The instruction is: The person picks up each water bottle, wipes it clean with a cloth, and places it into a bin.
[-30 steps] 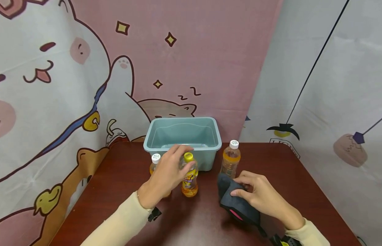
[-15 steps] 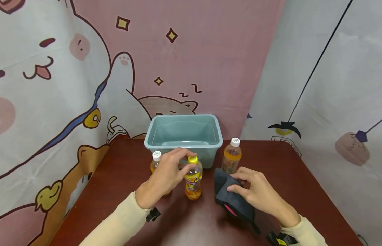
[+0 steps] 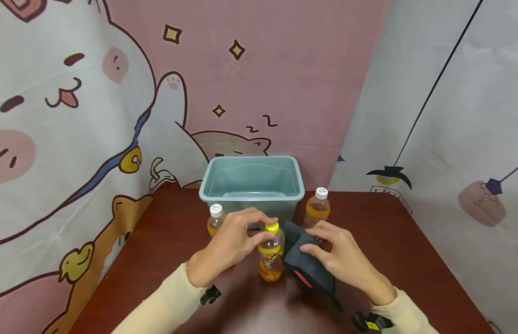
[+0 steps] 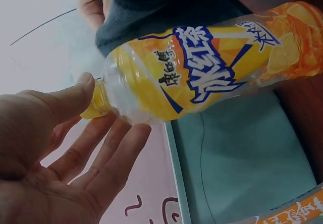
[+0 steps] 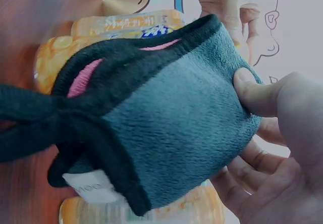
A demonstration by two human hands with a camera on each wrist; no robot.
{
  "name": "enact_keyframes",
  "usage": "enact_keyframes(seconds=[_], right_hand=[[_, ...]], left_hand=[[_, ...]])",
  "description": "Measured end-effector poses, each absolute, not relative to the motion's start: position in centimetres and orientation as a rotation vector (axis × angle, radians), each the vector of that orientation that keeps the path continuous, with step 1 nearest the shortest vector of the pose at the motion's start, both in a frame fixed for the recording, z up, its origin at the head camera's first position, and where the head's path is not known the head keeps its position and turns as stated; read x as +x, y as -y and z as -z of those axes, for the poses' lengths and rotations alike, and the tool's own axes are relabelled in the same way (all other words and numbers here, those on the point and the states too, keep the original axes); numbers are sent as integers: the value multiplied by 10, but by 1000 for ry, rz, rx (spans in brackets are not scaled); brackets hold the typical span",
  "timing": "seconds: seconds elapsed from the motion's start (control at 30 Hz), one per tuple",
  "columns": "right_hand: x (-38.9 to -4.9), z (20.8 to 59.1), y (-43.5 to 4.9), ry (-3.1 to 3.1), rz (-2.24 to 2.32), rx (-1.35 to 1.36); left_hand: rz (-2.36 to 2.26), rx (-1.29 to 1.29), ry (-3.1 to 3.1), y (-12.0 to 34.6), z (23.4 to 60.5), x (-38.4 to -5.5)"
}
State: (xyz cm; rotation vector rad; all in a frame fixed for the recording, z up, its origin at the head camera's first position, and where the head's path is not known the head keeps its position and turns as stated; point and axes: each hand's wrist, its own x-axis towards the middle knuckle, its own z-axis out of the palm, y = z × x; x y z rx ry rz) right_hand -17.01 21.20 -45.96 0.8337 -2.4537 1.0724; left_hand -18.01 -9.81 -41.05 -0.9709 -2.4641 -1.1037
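Note:
My left hand (image 3: 231, 239) pinches the yellow cap of an iced tea bottle (image 3: 270, 262). The bottle stands nearly upright on the table, with a yellow label and orange bottom; its label (image 4: 202, 67) fills the left wrist view. My right hand (image 3: 342, 255) pinches the upper edge of a soft dark grey cloth item (image 3: 306, 260) between thumb and fingers. Black edging, a black strap, pink patches and a white tag show on this cloth item (image 5: 181, 118) in the right wrist view. It hangs just right of the bottle; whether they touch I cannot tell.
A pale blue-green plastic bin (image 3: 285, 208) stands behind the hands at the table's back. One white-capped bottle (image 3: 213, 225) is left of it, partly behind my left hand. Another white-capped bottle (image 3: 317, 211) stands behind the cloth. The table (image 3: 388, 241) is dark red-brown.
My left hand has closed its fingers on the yellow cap, and the bottle has shifted right and nearer to me. The cloth item has moved left with my right hand, towards the bottle.

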Motion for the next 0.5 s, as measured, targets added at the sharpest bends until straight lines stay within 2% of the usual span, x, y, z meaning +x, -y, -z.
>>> enact_keyframes(seconds=[0.5], right_hand=[[-172, 448, -182, 2389, -1236, 856]], left_hand=[[1201, -997, 2463, 97, 412, -176]])
